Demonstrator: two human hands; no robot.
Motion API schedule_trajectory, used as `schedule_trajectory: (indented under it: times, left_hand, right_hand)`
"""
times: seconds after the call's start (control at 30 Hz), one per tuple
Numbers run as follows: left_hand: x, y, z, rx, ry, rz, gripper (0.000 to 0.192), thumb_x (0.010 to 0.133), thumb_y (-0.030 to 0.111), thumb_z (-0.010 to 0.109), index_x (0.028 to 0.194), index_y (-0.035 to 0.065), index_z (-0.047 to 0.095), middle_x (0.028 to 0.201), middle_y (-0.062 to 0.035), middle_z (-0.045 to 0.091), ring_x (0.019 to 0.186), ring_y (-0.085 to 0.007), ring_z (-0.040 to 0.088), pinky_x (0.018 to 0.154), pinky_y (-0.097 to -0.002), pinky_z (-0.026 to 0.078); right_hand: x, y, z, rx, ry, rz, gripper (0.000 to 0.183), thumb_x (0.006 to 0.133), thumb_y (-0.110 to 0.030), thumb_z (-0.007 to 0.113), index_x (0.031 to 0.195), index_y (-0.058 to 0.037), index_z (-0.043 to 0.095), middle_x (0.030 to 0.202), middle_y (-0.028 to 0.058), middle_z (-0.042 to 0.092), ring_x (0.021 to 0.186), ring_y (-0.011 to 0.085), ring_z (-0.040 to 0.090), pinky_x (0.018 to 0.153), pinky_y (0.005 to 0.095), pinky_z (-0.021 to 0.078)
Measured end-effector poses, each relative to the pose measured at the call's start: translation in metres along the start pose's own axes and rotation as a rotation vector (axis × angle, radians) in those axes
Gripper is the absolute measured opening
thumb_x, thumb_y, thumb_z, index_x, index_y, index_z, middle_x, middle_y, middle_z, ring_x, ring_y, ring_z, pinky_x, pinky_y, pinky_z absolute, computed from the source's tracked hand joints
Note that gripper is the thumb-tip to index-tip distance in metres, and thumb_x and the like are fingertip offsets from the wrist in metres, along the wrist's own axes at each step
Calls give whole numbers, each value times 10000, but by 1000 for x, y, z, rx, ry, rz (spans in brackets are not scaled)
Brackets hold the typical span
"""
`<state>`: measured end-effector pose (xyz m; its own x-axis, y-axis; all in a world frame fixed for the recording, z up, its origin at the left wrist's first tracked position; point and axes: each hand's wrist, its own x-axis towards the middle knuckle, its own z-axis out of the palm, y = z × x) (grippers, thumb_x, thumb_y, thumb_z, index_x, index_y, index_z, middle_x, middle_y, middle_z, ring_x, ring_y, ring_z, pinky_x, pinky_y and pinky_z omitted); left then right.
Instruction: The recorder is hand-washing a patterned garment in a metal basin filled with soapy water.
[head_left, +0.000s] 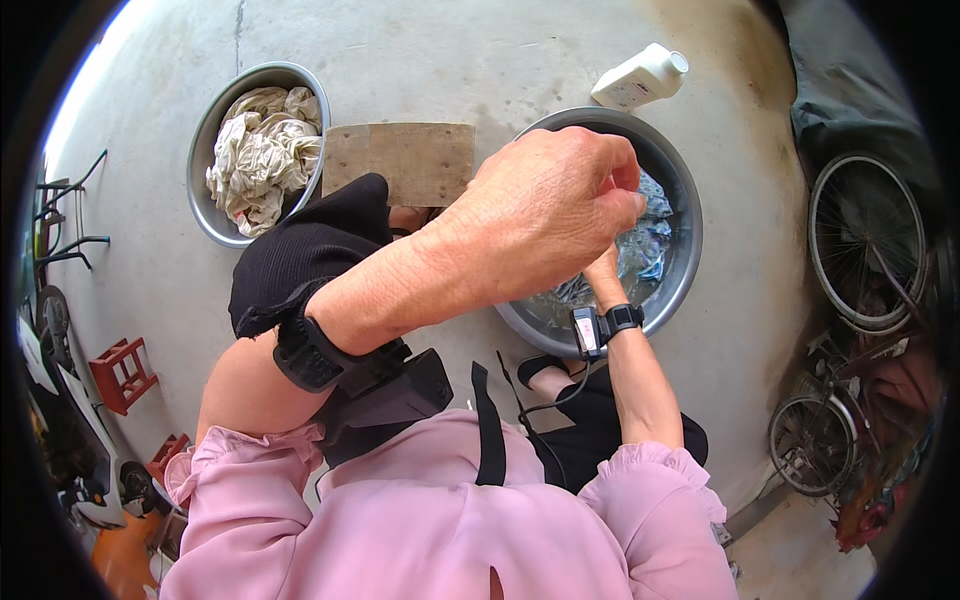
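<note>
My left hand (566, 199) is raised over a grey metal basin (686, 262), its fingers curled inward. Whether anything is pinched in it I cannot see. Behind it, my right hand (602, 268) reaches down into the basin and is mostly hidden, so its fingers do not show. Blue patterned cloth (651, 225) lies wet in the basin water near my hands. A darker striped piece of cloth (574, 289) shows below my left wrist. Straps with devices are fastened on both forearms.
A white plastic bottle (637, 79) with a label stands beyond the basin. Left of it are a wooden board (401, 161) and a second metal basin (196, 187) holding crumpled cream cloth (262, 154). Bicycle wheels (866, 244) line the right; small red stools (124, 375) sit left.
</note>
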<state>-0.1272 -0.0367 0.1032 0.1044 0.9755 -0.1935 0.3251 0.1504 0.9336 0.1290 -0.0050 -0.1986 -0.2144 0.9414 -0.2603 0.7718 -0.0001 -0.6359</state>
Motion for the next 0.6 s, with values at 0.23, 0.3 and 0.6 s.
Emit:
schedule_trajectory:
  times: [0.23, 0.3, 0.6]
  left_hand:
    - [-1, 3, -8, -175, 38, -163, 166, 842, 124, 573, 913, -25, 590, 761, -55, 599, 734, -98, 542, 659, -248, 440]
    - [0, 5, -6, -230, -6, -229, 140, 832, 87, 575, 903, -33, 593, 774, -58, 610, 728, -109, 562, 675, -246, 448]
    - [6, 5, 7, -307, 22, -220, 124, 839, 79, 556, 892, -27, 593, 704, -35, 581, 637, -67, 508, 572, -211, 405]
  right_hand:
    - [11, -11, 51, -278, -87, 263, 405, 846, -280, 579, 1173, -104, 416, 1004, 233, 547, 939, 406, 562, 757, 498, 455]
    - [24, 2, 60, -382, -131, 232, 393, 856, -264, 565, 1174, -92, 410, 970, 228, 572, 901, 408, 579, 737, 514, 459]
    - [50, 78, 69, -474, -384, 117, 354, 841, -294, 515, 1012, -3, 620, 938, 217, 649, 880, 368, 625, 781, 427, 481]
